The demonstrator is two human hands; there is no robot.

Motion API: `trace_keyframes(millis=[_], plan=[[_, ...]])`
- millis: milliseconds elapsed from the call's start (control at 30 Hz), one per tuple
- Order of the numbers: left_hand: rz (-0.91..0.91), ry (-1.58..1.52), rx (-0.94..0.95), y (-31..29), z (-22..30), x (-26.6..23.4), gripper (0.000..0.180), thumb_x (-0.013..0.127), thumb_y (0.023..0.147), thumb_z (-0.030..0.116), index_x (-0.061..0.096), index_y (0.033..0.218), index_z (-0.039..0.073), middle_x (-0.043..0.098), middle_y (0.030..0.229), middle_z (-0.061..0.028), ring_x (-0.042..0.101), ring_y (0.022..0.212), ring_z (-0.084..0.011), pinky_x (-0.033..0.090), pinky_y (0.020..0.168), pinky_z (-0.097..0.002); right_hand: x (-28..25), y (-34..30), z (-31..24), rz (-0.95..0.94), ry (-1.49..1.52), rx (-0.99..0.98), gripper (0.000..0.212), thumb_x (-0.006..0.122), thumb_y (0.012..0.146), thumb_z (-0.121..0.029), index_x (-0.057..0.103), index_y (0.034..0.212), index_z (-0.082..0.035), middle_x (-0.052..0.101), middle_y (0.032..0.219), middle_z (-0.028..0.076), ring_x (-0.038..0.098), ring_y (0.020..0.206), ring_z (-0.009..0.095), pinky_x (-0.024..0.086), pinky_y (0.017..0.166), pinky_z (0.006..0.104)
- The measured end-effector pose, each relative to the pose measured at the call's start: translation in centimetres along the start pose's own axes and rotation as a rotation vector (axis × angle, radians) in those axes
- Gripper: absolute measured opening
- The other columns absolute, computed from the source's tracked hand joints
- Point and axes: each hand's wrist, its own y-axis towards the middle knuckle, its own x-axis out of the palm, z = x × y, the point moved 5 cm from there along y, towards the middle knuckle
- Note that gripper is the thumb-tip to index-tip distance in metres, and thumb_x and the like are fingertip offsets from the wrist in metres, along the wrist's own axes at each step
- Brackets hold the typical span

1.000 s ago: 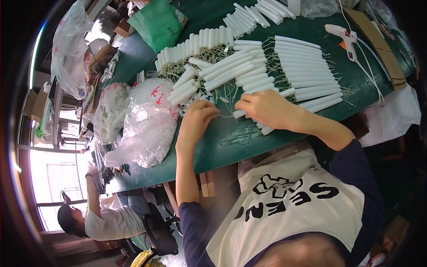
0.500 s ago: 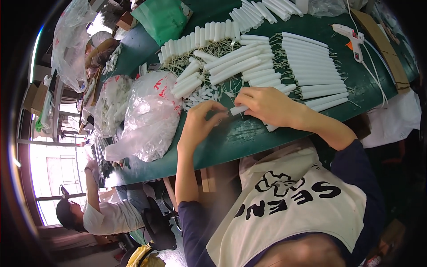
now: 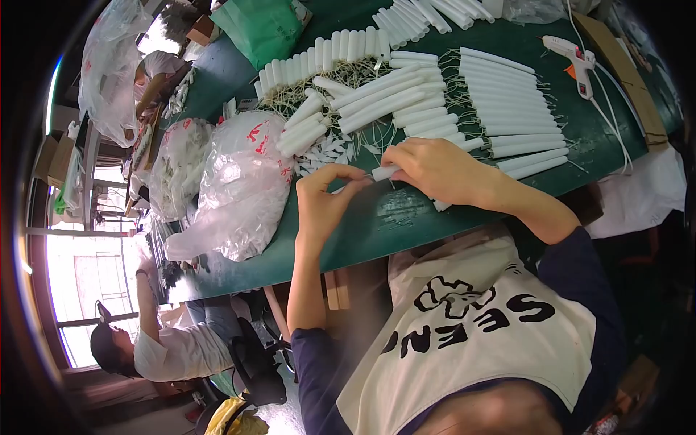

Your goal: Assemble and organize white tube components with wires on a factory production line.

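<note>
My right hand (image 3: pixel 429 168) is closed around a white candle-like tube (image 3: pixel 381 173), whose left end sticks out past the fingers. My left hand (image 3: pixel 326 197) has its thumb and fingertips pinched together just off that end. Whatever the pinch holds is too small to make out. Beyond my hands, small white pointed pieces (image 3: pixel 325 154) lie in a heap. Several longer white tubes (image 3: pixel 384 99) with thin wires at their ends are piled past the right hand. Another row of white tubes (image 3: pixel 511 105) lies side by side to the right.
Bulging clear plastic bags (image 3: pixel 243 192) sit left of my hands on the green table (image 3: pixel 348 239). A white glue gun (image 3: pixel 573 61) with its cord lies at the far right, beside a cardboard strip (image 3: pixel 616 80). A green bag (image 3: pixel 261 29) is at the back. Another person (image 3: pixel 181 351) sits at left.
The thumb and fingertips of my left hand have drawn together at the tube's end. My right hand and its tube have shifted slightly left.
</note>
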Motion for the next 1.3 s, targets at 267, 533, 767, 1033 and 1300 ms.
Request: trace_keyframes(millis=[267, 533, 767, 1033, 1300], plan=[[0.047, -0.044, 0.006, -0.3, 0.3, 0.0, 0.013, 0.067, 0.073, -0.009, 0.068, 0.084, -0.002, 0.069, 0.086, -0.0093, 0.065, 0.083, -0.0152, 0.05, 0.077, -0.0249, -0.9, -0.1, 0.0, 0.02, 0.021, 0.023, 0.02, 0.064, 0.079, -0.005, 0.057, 0.097, 0.0, 0.055, 0.093, 0.009, 0.06, 0.082, 0.029, 0.05, 0.071, 0.0374], [0.104, 0.114, 0.284, -0.7, 0.6, 0.5, 0.017, 0.069, 0.07, -0.006, 0.067, 0.084, 0.003, 0.068, 0.086, -0.0081, 0.066, 0.077, -0.0204, 0.051, 0.068, -0.0276, -0.7, -0.2, 0.1, 0.0, -0.009, 0.061, 0.018, 0.058, 0.082, -0.008, 0.051, 0.098, -0.003, 0.064, 0.085, 0.01, 0.063, 0.081, 0.03, 0.05, 0.068, 0.0391], [0.147, 0.239, 0.427, -0.8, 1.6, 0.9, 0.021, 0.073, 0.067, -0.008, 0.066, 0.083, 0.003, 0.067, 0.082, -0.0082, 0.065, 0.075, -0.0209, 0.051, 0.066, -0.0277, -1.1, -0.3, -0.1, -0.002, 0.094, 0.044, 0.024, 0.063, 0.081, -0.008, 0.048, 0.099, -0.001, 0.06, 0.094, 0.011, 0.062, 0.08, 0.032, 0.05, 0.068, 0.0408], [0.275, 0.284, 0.588, -1.3, 2.2, 0.7, 0.025, 0.075, 0.063, -0.01, 0.065, 0.083, 0.002, 0.067, 0.082, -0.0089, 0.064, 0.073, -0.0214, 0.051, 0.063, -0.0285, -1.2, -0.3, -0.2, 0.035, 0.014, -0.013, 0.019, 0.061, 0.084, -0.011, 0.055, 0.099, -0.001, 0.06, 0.09, 0.012, 0.061, 0.083, 0.032, 0.049, 0.07, 0.0401], [0.347, 0.313, 0.666, -1.4, 2.8, 0.9, 0.025, 0.074, 0.063, -0.01, 0.065, 0.083, 0.001, 0.067, 0.083, -0.0097, 0.063, 0.072, -0.022, 0.051, 0.063, -0.0297, -1.4, 0.0, -0.4, -0.003, 0.134, 0.05, 0.02, 0.061, 0.083, -0.008, 0.051, 0.099, -0.002, 0.058, 0.092, 0.012, 0.06, 0.082, 0.032, 0.048, 0.069, 0.0398]])
